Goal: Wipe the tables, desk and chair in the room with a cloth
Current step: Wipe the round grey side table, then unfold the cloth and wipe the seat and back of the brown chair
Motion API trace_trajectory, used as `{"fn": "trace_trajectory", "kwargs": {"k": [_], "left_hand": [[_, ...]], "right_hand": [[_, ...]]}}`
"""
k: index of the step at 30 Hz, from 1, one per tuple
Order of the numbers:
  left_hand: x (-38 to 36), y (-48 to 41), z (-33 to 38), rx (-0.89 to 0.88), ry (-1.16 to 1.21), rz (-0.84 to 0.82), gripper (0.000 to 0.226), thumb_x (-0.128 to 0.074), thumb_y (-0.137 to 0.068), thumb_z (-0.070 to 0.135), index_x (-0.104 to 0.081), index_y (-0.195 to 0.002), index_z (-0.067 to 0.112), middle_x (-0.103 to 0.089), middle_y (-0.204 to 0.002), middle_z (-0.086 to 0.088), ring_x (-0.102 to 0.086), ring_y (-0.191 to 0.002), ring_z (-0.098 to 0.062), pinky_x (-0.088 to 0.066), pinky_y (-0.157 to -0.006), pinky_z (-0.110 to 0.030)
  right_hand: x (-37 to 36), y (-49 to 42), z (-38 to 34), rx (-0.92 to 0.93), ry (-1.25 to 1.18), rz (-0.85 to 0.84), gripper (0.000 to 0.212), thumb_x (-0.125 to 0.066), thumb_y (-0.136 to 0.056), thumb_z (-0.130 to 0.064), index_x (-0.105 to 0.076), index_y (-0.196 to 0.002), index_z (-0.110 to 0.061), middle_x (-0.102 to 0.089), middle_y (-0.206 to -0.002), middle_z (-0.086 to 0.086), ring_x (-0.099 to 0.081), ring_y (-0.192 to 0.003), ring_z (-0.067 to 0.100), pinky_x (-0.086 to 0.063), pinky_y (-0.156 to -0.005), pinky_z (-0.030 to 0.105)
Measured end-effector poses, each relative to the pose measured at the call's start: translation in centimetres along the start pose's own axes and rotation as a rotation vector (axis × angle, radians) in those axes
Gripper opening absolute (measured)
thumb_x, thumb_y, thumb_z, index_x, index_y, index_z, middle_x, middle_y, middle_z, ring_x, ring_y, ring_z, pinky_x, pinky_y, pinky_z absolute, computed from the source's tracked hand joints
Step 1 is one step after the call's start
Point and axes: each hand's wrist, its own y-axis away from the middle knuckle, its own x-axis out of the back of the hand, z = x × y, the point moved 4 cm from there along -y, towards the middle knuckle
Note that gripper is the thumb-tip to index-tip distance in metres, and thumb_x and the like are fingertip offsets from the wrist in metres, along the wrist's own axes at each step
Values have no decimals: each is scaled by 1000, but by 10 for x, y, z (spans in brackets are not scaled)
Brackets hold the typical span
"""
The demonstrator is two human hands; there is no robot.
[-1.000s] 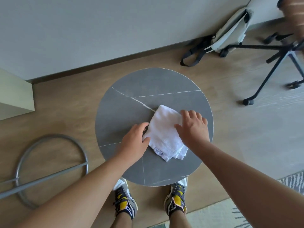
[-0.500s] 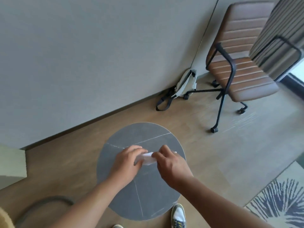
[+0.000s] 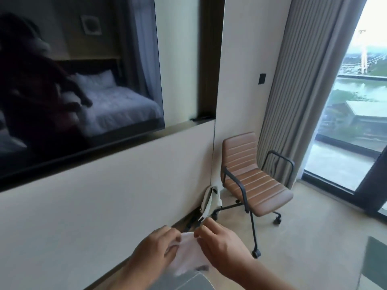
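White cloth (image 3: 188, 255) is the nearest thing on my feed. It is held up in the air just above the grey table (image 3: 184, 284), whose curved rim barely shows at the bottom edge. I have the left hand (image 3: 155, 245) with its fingers curled round the cloth's left side, while the right hand (image 3: 222, 245) pinches the upper edge between thumb and forefinger. The fabric hangs slack between the two. A two-handed hold off the surface wipes nothing, so I judge it is there to refold the cloth or turn a fresh face outward. Blur hides the folds themselves.

Past the hands, a pale bag (image 3: 209, 203) leans against the foot of the wall, its dark straps trailing on the floor. It is just beside the chair's wheeled base, probably parked out of the walkway.

The brown ribbed chair (image 3: 257, 185) stands in the corner with its seat angled toward me. The view faces it squarely, so I take it as the likely next surface.

Farthest off, a dark screen (image 3: 83, 80) on the wall mirrors a bed, and a grey curtain (image 3: 303, 80) is drawn back beside the window (image 3: 356, 114).
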Motion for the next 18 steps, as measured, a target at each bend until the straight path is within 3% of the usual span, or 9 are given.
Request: {"fn": "trace_trajectory", "kwargs": {"k": [3, 5, 9, 18], "left_hand": [[32, -24, 31, -37, 11, 16, 15, -66, -87, 26, -58, -96, 35, -58, -92, 17, -56, -80, 0, -43, -69, -11], [52, -41, 49, -44, 5, 12, 8, -67, -90, 27, -62, -93, 33, -59, -92, 18, -57, -82, 1, -47, -72, -18], [86, -76, 98, -42, 25, 49, 8, -69, -91, 24, -64, -91, 29, -60, -92, 20, -59, -85, 1, -47, -74, -16], [135, -147, 188, -84, -16, 166, 9, -72, -91, 27, -64, -86, 24, -61, -86, 12, -54, -81, 2, -36, -67, -11]], "right_hand": [[49, -18, 5, 18, 18, 32, 2, -54, -100, -24, -55, -102, -24, -49, -95, -4, -53, -70, 26, -50, -50, 40], [79, -32, 11, 41, 55, 33, 7, -51, -102, -28, -57, -104, -24, -52, -98, -4, -57, -71, 27, -52, -53, 44], [149, -50, 21, 83, 56, 58, 18, -46, -101, -38, -58, -109, -27, -57, -104, -4, -63, -77, 28, -56, -63, 46], [265, -74, 53, 162, 178, 97, 26, -46, -98, -48, -56, -105, -26, -57, -97, -3, -60, -68, 34, -53, -57, 46]]}}
